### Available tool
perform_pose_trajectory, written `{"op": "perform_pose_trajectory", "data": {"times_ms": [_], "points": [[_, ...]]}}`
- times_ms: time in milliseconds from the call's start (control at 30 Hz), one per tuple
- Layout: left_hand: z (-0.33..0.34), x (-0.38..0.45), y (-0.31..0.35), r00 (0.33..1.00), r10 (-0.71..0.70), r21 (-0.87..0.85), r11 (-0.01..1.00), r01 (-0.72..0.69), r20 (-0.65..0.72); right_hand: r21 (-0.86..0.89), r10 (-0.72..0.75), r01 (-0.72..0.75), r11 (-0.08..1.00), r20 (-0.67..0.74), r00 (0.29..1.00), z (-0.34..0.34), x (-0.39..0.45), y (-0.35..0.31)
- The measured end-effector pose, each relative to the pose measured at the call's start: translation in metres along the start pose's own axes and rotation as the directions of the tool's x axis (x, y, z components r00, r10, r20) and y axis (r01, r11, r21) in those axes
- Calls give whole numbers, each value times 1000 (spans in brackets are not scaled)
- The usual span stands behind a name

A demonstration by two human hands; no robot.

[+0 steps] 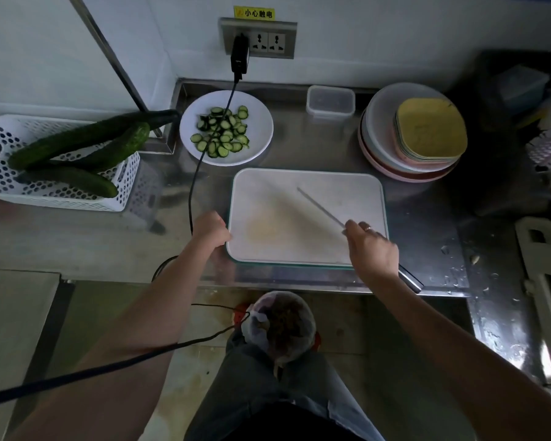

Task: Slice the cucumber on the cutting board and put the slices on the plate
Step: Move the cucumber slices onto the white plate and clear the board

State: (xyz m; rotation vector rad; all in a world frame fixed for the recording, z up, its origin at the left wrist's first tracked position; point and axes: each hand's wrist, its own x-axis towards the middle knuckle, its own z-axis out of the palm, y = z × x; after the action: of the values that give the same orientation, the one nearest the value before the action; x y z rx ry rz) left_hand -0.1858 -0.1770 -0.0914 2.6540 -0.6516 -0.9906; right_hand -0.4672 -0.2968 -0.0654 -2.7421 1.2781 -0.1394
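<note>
Knife (320,206) handle mostly hidden inside right hand (372,246).

A pale wall (77,43) is being seen behind a steel counter (299,148), and dim light is being reflected on the metal. A socket panel (257,38) with a yellow warning label (254,13) is being held on the wall, and a black adapter (240,57) is being plugged into it. Below the counter edge, a stained tiled floor (198,319) is being shown. Water drops (452,275) are being seen at the right.
</note>
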Motion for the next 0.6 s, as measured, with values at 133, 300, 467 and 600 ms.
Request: {"op": "perform_pose_trajectory", "data": {"times_ms": [133, 300, 467, 600], "points": [[3, 2, -3, 999, 31, 7, 999, -31, -35, -118, 71, -38, 992, 286, 956, -1, 12, -17], [4, 5, -5, 996, 70, 19, 997, -69, -58, -77, -216, 297, 952, 518, 827, -8, -29, -30], [4, -5, 1, 964, 234, 213, 955, -204, -123, -129, 104, -65, 990, 323, 941, -6, -6, -5], [6, -16, 14, 922, 376, 396, 863, -313, -92, -47, 263, -258, 965, 179, 948, 6, 19, 13]]}}
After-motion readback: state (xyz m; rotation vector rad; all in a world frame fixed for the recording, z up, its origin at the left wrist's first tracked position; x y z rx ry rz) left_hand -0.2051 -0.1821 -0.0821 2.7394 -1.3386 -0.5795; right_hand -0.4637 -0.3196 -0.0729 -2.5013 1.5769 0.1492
